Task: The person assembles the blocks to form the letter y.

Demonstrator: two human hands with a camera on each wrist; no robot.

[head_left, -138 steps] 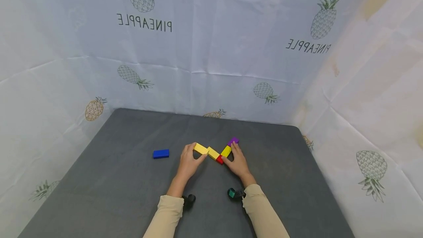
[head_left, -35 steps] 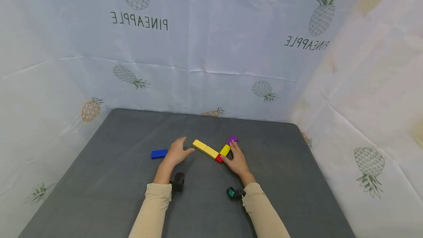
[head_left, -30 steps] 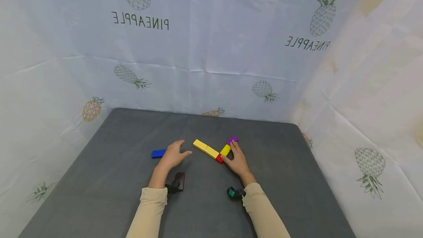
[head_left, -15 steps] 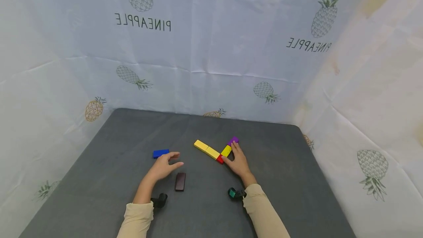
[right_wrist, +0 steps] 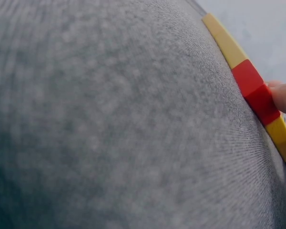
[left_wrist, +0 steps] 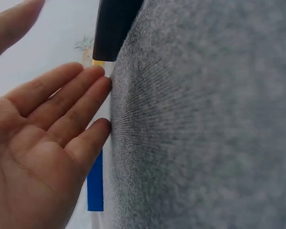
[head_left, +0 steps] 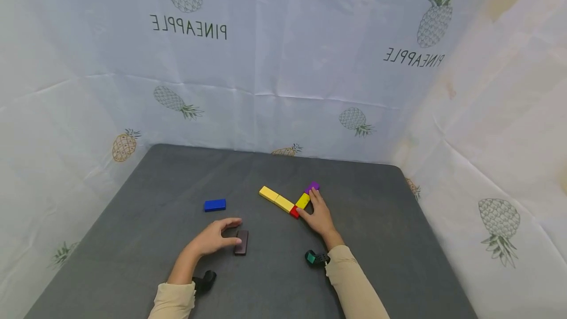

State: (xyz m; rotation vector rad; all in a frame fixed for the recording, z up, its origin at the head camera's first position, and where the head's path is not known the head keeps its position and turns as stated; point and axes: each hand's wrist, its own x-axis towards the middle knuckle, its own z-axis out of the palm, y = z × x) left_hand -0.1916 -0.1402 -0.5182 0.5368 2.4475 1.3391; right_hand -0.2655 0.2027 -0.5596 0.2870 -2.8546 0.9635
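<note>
My left hand reaches over the grey table with fingers and thumb spread. Its thumb tip overlaps the left side of a dark brown block; contact is not clear. In the left wrist view the palm shows nothing held, and the dark block stands above the fingertips. My right hand rests beside a V-shaped row, fingertips at the purple block and thumb at the red block. Between those lies a bright yellow block. Two pale yellow blocks form the left arm.
A blue block lies apart, beyond my left hand. The grey table ends at a rounded far edge. White cloth with pineapple prints hangs behind it and at both sides.
The outer pale yellow block, earlier in my left hand, now lies in line and released. That hand has moved left and nearer, down to the dark brown block. My right hand stays put.
</note>
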